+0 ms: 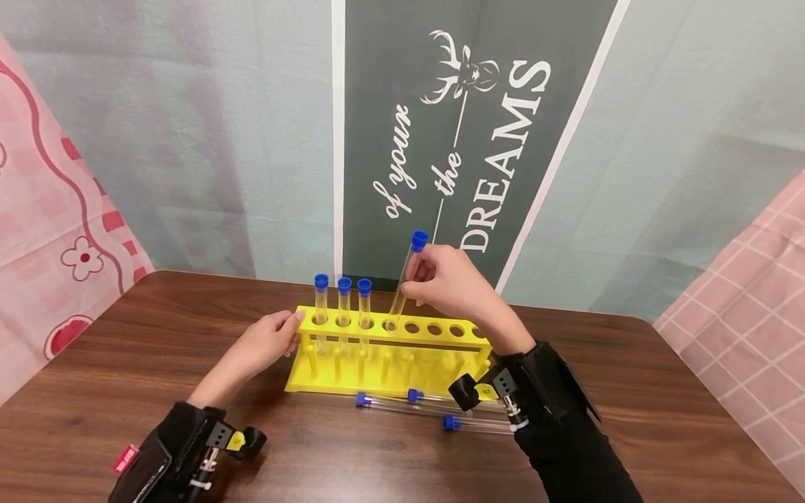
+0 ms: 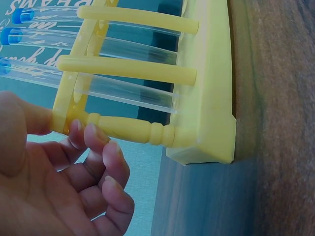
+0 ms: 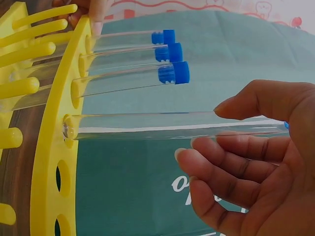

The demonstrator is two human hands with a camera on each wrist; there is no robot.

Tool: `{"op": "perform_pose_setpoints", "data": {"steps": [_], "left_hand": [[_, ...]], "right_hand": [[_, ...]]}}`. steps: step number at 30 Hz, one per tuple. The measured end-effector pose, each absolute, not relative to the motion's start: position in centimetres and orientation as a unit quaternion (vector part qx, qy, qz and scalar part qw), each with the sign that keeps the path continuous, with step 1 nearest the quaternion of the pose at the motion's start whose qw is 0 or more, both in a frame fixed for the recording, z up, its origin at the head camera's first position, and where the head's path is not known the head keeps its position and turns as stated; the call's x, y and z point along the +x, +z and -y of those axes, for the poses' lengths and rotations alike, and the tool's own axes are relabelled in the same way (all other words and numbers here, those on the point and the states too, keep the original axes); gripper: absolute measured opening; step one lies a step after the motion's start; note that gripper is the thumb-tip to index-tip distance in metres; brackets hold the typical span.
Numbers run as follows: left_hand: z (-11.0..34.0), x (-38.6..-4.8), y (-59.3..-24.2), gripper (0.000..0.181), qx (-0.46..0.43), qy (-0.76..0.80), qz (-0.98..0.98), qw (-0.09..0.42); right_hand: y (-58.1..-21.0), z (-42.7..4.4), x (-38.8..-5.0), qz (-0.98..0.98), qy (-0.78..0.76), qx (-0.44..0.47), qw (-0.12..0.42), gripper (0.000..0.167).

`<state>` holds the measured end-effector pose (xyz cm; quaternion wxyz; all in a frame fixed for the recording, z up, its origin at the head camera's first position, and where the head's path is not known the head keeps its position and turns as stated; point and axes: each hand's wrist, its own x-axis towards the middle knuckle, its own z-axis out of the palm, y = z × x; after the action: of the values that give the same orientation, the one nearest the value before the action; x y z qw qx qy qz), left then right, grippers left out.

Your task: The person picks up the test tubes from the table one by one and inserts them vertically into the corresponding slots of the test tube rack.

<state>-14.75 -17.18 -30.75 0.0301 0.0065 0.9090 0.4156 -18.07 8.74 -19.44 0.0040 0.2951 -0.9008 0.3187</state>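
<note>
A yellow rack (image 1: 402,385) stands on the table, three blue-capped tubes (image 1: 344,300) upright in its holes at the left end. The left hand (image 1: 264,344) pinches the rack's left end between thumb and fingers; in the left wrist view the hand (image 2: 74,172) has its thumb on the top plate. Between thumb and fingers, the right hand (image 1: 449,283) holds a fourth clear tube (image 1: 399,300), blue cap up and slightly tilted. In the right wrist view that tube's (image 3: 147,125) rounded bottom is at the fourth hole, beside the right hand (image 3: 251,167).
Several capped tubes lie on the brown table (image 1: 314,447) in front of the rack, among them one (image 1: 481,425) nearest the front, partly behind the right wrist gear. A printed cloth (image 1: 283,140) hangs behind the table, with pink cloth (image 1: 50,230) at the left.
</note>
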Motion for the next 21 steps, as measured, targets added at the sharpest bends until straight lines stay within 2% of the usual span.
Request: {"op": "perform_pose_setpoints", "data": {"steps": [9,21], "left_hand": [[17.2,-14.7,-30.7,0.039,0.007,0.417,-0.908,0.03],[17.2,-14.8,-30.8,0.039,0.015,0.417,-0.908,0.028]], "right_hand": [[-20.7,-8.1,-18.3,0.912,0.292,0.288,-0.001,0.007],[-23.8,-7.6,-18.8,0.92,0.285,0.266,-0.041,0.009]]}}
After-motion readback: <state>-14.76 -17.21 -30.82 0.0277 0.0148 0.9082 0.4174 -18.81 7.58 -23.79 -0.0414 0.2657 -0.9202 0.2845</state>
